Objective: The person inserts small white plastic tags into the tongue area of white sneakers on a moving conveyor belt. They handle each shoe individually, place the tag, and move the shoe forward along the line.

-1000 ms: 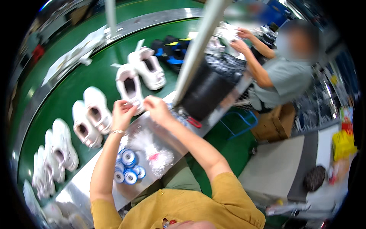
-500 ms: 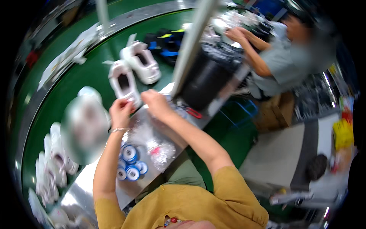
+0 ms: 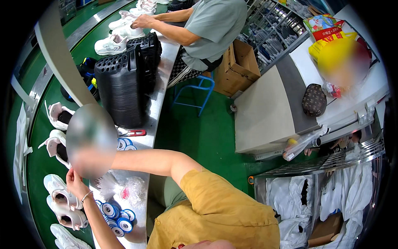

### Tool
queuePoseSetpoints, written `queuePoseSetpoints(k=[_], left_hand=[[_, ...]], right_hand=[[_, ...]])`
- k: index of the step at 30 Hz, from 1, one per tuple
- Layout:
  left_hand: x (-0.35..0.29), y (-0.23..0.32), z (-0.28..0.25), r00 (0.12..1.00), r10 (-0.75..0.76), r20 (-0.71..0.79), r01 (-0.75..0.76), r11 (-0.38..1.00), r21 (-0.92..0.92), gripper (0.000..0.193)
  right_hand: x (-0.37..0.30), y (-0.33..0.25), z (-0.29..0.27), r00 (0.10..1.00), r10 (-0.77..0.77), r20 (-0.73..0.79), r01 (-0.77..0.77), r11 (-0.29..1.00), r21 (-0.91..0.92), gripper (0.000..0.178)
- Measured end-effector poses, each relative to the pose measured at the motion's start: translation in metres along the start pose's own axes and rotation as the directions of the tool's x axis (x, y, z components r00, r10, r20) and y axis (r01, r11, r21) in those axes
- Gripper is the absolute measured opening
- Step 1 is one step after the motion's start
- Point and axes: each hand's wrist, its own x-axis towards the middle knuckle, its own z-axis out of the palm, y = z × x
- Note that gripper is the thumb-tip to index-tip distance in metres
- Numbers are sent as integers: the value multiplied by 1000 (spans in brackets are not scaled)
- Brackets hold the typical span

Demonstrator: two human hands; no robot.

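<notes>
My left hand (image 3: 76, 185) is closed in a pinch beside the near end of a white-and-pink sneaker (image 3: 54, 142) on the green belt. Whatever lies between its fingertips is too small to make out. My right hand (image 3: 92, 162) reaches across to the same spot, but a blurred patch hides its fingers. Just beyond stands another white-and-pink sneaker (image 3: 58, 114), its tongue pulled up. On the metal ledge below my hands lie a bundle of clear plastic strands (image 3: 108, 186), a crumpled clear bag (image 3: 133, 191) and several blue-and-white spools (image 3: 124, 224).
More white sneakers (image 3: 62, 191) line the belt at the near left. Black crates (image 3: 118, 89) stand on the ledge ahead, near red-handled scissors (image 3: 134, 133). A co-worker (image 3: 213, 29) sits beyond, handling white shoes. A blue stool (image 3: 195, 91) and a cardboard box (image 3: 238, 68) are at right.
My view has swung to the right, so the belt and sneakers now appear farther left. Both hands stay close together by the sneaker.
</notes>
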Motion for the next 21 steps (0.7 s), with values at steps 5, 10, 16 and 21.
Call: queuePoseSetpoints(k=[5, 10, 16, 21], left_hand=[[-19, 3, 30, 999, -20, -27, 19, 998, -55, 20], [-37, -6, 37, 993, 7, -115, -16, 997, -72, 19], [24, 8, -41, 994, -21, -111, 25, 999, 42, 20], [63, 49, -168, 995, -63, -82, 60, 997, -37, 18]], right_hand=[[-20, 23, -21, 999, -26, -46, 24, 998, -55, 11], [-34, 44, -8, 984, -25, -175, 46, 992, 119, 7], [49, 7, 58, 999, 17, -31, -25, 958, -287, 8], [127, -41, 167, 999, -34, -38, 22, 961, -277, 6]])
